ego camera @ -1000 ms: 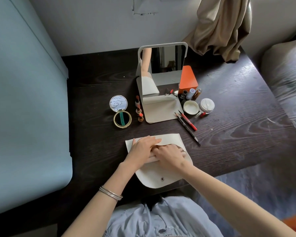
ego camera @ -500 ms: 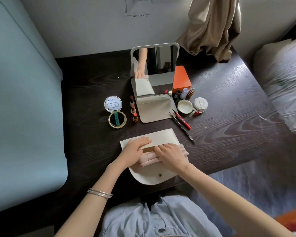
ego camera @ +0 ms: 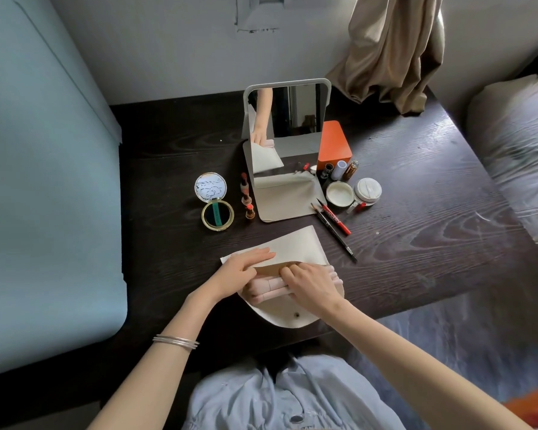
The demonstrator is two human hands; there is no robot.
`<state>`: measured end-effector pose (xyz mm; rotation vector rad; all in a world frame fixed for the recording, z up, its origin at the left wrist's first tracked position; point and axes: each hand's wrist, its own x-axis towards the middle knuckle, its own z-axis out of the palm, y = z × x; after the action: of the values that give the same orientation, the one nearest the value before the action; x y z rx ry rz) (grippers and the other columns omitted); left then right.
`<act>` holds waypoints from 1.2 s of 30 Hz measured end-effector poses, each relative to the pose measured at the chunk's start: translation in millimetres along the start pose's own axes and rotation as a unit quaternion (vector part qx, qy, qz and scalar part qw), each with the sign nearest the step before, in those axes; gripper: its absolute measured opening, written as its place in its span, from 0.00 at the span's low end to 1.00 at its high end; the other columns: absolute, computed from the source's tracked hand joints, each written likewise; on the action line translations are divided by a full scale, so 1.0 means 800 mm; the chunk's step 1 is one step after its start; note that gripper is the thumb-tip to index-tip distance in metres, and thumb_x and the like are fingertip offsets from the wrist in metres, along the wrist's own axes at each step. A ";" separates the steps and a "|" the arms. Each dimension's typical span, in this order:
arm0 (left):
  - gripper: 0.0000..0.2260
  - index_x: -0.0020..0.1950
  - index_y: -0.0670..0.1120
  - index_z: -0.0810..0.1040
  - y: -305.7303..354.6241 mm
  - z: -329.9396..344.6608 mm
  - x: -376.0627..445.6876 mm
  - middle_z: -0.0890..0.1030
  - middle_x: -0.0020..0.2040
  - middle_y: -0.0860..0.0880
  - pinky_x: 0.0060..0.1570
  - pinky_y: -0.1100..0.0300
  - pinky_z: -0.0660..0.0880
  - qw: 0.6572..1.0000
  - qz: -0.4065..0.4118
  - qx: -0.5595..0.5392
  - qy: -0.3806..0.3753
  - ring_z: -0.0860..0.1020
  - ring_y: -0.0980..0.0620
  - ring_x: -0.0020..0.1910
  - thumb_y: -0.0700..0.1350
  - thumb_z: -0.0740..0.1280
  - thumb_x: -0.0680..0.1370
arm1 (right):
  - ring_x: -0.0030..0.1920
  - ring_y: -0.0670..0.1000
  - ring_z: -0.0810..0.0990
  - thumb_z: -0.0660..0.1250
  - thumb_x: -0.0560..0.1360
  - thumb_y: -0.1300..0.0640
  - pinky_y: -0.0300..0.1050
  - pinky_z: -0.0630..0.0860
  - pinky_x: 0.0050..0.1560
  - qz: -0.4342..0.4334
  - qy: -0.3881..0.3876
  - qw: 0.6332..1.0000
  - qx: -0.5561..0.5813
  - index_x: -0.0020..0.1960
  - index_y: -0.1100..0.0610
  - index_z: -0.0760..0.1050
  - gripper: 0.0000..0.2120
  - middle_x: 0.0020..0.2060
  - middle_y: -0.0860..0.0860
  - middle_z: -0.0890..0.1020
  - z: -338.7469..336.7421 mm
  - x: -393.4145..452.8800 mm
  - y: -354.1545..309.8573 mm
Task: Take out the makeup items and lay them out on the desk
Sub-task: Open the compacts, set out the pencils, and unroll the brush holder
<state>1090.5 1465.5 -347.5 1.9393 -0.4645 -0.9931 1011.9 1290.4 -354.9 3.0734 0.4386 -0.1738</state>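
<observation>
You see a cream pouch (ego camera: pixel 292 248) lying on a very dark brown surface (ego camera: pixel 416 243) with a visible wood grain. Pale pink items (ego camera: pixel 269 287) show at the pouch's tan-lined mouth. An orange box (ego camera: pixel 334 142) stands beside the white-framed mirror (ego camera: pixel 288 119). The round compact (ego camera: pixel 210 187) has a white lid with a dark scribbled pattern. A red pencil (ego camera: pixel 336 218) lies beside a black one (ego camera: pixel 336 235). The curtain (ego camera: pixel 392 48) is beige.
</observation>
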 end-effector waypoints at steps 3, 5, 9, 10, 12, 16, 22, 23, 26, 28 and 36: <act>0.28 0.69 0.51 0.71 0.004 -0.008 -0.004 0.67 0.72 0.55 0.61 0.78 0.58 0.999 -0.008 -0.024 -0.023 0.61 0.66 0.68 0.29 0.54 0.74 | 0.21 0.48 0.74 0.78 0.50 0.58 0.37 0.65 0.22 0.002 -0.011 1.000 -0.010 0.29 0.52 0.70 0.17 0.21 0.47 0.73 0.006 0.006 -0.005; 0.28 0.68 0.53 0.71 0.004 -0.010 -0.003 0.67 0.71 0.56 0.56 0.81 0.60 0.999 -0.006 -0.027 -0.029 0.61 0.67 0.67 0.29 0.54 0.74 | 0.20 0.48 0.74 0.77 0.50 0.58 0.36 0.64 0.22 0.013 -0.020 1.000 -0.011 0.29 0.52 0.70 0.16 0.20 0.47 0.73 0.002 0.007 -0.007; 0.27 0.68 0.51 0.72 0.001 -0.008 -0.001 0.68 0.71 0.55 0.67 0.70 0.55 1.000 0.008 -0.008 -0.018 0.61 0.64 0.70 0.29 0.55 0.74 | 0.22 0.50 0.76 0.77 0.53 0.54 0.37 0.58 0.23 0.016 -0.005 1.000 0.013 0.33 0.54 0.70 0.17 0.24 0.47 0.76 -0.008 -0.001 -0.001; 0.26 0.68 0.50 0.72 -0.001 -0.008 0.000 0.69 0.70 0.54 0.68 0.68 0.54 1.000 0.011 -0.006 -0.014 0.60 0.64 0.69 0.29 0.55 0.75 | 0.22 0.49 0.76 0.77 0.51 0.51 0.37 0.56 0.23 0.019 0.004 1.000 0.008 0.33 0.54 0.70 0.18 0.24 0.47 0.75 -0.011 -0.006 0.002; 0.24 0.68 0.48 0.72 -0.004 -0.007 0.001 0.69 0.71 0.53 0.70 0.67 0.53 1.000 0.020 0.006 -0.016 0.60 0.64 0.69 0.30 0.55 0.76 | 0.22 0.48 0.74 0.78 0.49 0.50 0.37 0.54 0.24 0.027 0.025 0.999 0.003 0.33 0.53 0.70 0.20 0.24 0.46 0.74 -0.017 -0.017 0.009; 0.24 0.68 0.46 0.72 -0.015 -0.002 0.006 0.67 0.72 0.50 0.68 0.68 0.51 0.998 0.034 0.041 -0.019 0.58 0.62 0.70 0.30 0.56 0.76 | 0.23 0.48 0.74 0.77 0.51 0.51 0.38 0.63 0.21 0.023 0.057 0.998 0.012 0.35 0.54 0.71 0.19 0.26 0.46 0.74 -0.023 -0.038 0.020; 0.17 0.67 0.51 0.73 -0.042 0.012 0.006 0.63 0.72 0.56 0.72 0.51 0.32 0.992 0.057 0.109 -0.039 0.49 0.64 0.71 0.42 0.65 0.77 | 0.25 0.49 0.75 0.77 0.53 0.54 0.38 0.69 0.23 0.015 0.090 0.995 0.037 0.38 0.55 0.73 0.18 0.28 0.46 0.76 -0.028 -0.040 0.026; 0.18 0.67 0.51 0.73 -0.041 0.015 0.005 0.62 0.70 0.59 0.71 0.52 0.30 0.992 0.060 0.104 -0.036 0.48 0.65 0.71 0.41 0.64 0.78 | 0.25 0.49 0.75 0.78 0.53 0.54 0.38 0.69 0.23 0.018 0.088 0.995 0.039 0.38 0.55 0.73 0.19 0.28 0.46 0.76 -0.028 -0.038 0.027; 0.18 0.68 0.49 0.72 -0.044 0.022 0.004 0.61 0.67 0.62 0.67 0.59 0.29 0.995 0.051 0.091 -0.002 0.43 0.62 0.72 0.40 0.63 0.78 | 0.25 0.49 0.75 0.78 0.53 0.55 0.38 0.68 0.23 0.035 0.063 0.996 0.042 0.38 0.55 0.72 0.18 0.28 0.46 0.76 -0.028 -0.031 0.030; 0.23 0.70 0.53 0.69 -0.051 0.022 0.003 0.57 0.70 0.60 0.69 0.58 0.32 0.986 0.071 0.147 0.020 0.41 0.58 0.73 0.42 0.66 0.76 | 0.25 0.51 0.76 0.77 0.55 0.56 0.39 0.65 0.24 0.046 0.036 0.997 0.046 0.38 0.56 0.72 0.17 0.29 0.47 0.76 -0.028 -0.025 0.031; 0.28 0.71 0.56 0.67 -0.058 0.015 -0.010 0.50 0.76 0.57 0.70 0.52 0.32 0.941 0.106 0.320 0.039 0.38 0.58 0.74 0.51 0.69 0.72 | 0.46 0.57 0.77 0.63 0.74 0.57 0.47 0.64 0.38 0.087 -0.076 0.989 0.092 0.54 0.59 0.68 0.10 0.48 0.53 0.78 -0.019 0.003 0.025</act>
<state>1073.2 1489.3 -386.5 2.4175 -1.0247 -0.6629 1021.3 1272.4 -339.7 3.2245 0.1531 -0.4626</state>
